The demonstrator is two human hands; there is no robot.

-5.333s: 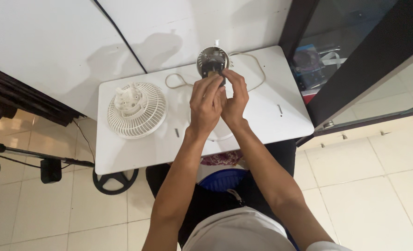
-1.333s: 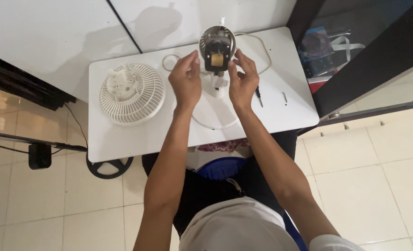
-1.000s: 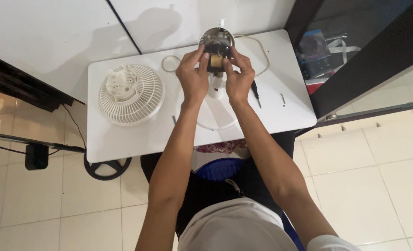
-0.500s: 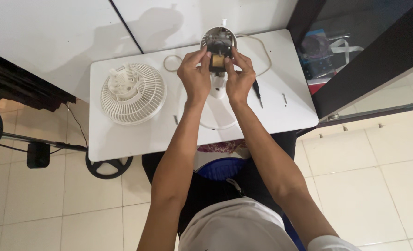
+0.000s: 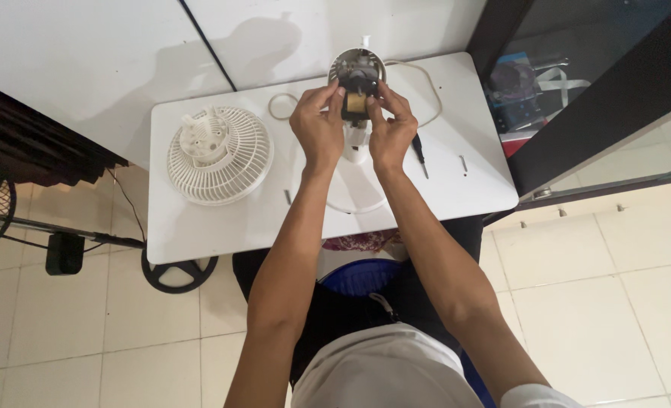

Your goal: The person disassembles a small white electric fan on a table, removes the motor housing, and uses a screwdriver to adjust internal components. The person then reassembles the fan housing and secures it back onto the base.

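Gripping the opened fan motor housing (image 5: 356, 85) from both sides: left hand (image 5: 316, 125) and right hand (image 5: 390, 128) now closed on it, fingertips nearer the motor than a second ago; housing upright on the white table (image 5: 199, 227), fan grille (image 5: 218, 155) well apart.

White fan grille (image 5: 220, 155) sits off to my left on the white table (image 5: 199, 227), with a screwdriver (image 5: 420, 153) and a loose screw (image 5: 464, 164) over on my right.
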